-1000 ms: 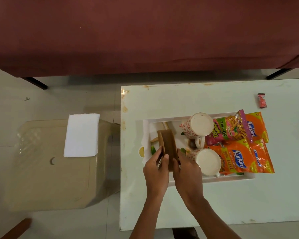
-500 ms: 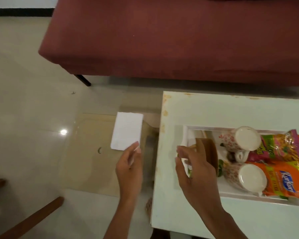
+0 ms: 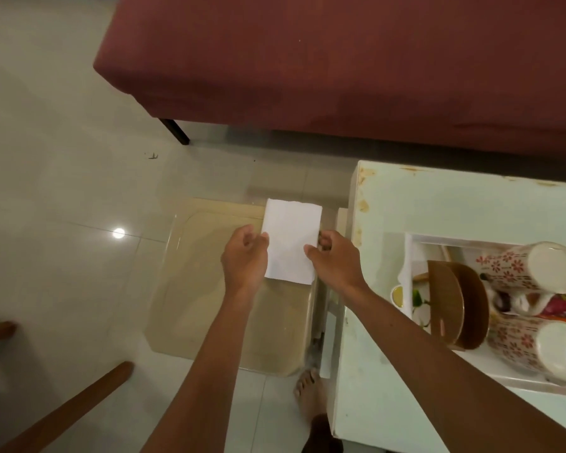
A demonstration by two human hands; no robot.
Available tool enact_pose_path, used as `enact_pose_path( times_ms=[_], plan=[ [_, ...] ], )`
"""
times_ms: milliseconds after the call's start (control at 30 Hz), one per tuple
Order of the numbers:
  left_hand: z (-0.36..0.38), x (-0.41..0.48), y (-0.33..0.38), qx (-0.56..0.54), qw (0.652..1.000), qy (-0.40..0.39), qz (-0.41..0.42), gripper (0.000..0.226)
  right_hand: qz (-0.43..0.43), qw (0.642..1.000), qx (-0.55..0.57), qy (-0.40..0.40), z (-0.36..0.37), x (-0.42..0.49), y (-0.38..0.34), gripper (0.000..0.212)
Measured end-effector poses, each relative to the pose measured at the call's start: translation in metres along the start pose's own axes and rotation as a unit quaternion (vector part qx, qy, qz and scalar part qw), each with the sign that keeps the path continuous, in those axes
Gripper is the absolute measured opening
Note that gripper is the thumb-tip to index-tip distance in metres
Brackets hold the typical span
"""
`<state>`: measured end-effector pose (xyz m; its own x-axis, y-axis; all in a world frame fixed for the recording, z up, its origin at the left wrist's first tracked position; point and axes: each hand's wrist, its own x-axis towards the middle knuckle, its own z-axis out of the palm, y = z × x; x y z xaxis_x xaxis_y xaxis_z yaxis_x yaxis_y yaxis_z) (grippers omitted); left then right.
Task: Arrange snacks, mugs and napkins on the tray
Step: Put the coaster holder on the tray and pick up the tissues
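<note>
Napkin (image 3: 291, 243) edges beneath both hands (image 3: 245, 256) (image 3: 336, 261)

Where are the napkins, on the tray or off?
Off: the napkins lie on the stool beside the table, not on the tray.

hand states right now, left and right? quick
Left hand: grips the left edge of the napkins.
Right hand: pinches the napkins' right edge, thumb on top, fingers curled round the side.

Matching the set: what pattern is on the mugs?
The mugs show red flowers on cream, head view.
</note>
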<state>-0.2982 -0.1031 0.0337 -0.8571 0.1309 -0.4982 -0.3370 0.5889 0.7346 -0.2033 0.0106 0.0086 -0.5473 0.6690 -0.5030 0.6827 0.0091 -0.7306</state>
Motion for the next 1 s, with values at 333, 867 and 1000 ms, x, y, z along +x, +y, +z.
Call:
enact_pose_path(
  times_ms=[333,867,1000],
  plan=[
    [0.004,0.013,-0.004,-0.009,0.998,-0.051,-0.020,0.035,0.015,0.999,0.011,0.044,0.005,0.009,0.005,0.031],
    [0.016,-0.024,-0.007,-0.142,0.971,-0.180,-0.071,0.029,0.047,0.965,0.237,-0.102,-0.060,-0.014,-0.018,0.020],
    [0.026,-0.043,0.007,-0.220,0.927,-0.289,-0.093,0.039,0.055,0.938,0.314,-0.138,-0.089,-0.028,-0.018,0.026]
  ],
)
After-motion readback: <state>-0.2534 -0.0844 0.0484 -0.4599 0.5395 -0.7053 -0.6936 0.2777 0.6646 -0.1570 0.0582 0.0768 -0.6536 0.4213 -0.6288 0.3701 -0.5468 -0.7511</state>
